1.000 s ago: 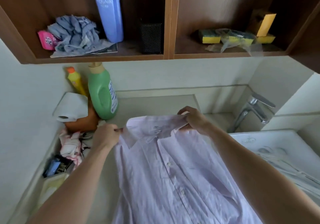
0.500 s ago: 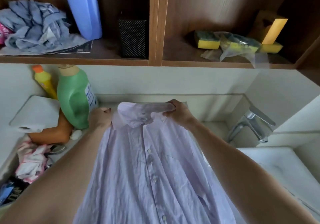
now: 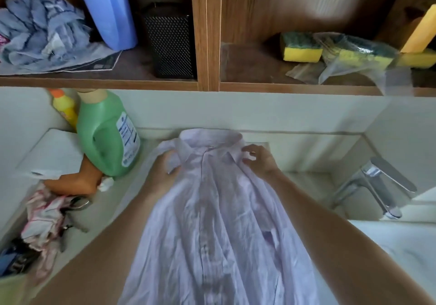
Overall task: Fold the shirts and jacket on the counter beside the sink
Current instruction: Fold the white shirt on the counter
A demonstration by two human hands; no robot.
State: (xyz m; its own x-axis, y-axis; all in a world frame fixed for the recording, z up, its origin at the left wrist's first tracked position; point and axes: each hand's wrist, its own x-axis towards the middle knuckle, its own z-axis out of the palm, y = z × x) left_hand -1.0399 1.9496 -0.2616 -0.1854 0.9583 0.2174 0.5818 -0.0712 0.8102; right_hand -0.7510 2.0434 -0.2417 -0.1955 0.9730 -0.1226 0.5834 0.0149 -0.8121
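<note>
Shirt (image 3: 212,210), lilac, buttoned, front-up on counter (image 3: 106,210); left hand (image 3: 162,166) and right hand (image 3: 260,161) each pinch a shoulder. No fold made yet; jacket unseen.

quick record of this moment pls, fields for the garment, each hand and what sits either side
garment: pale lilac button-up shirt, front up, collar toward the wall
surface: pale counter
left hand: grips shirt fabric beside the collar
right hand: pinches shirt fabric beside the collar
left of shirt: green plastic detergent bottle
right of shirt: chrome tap
</note>
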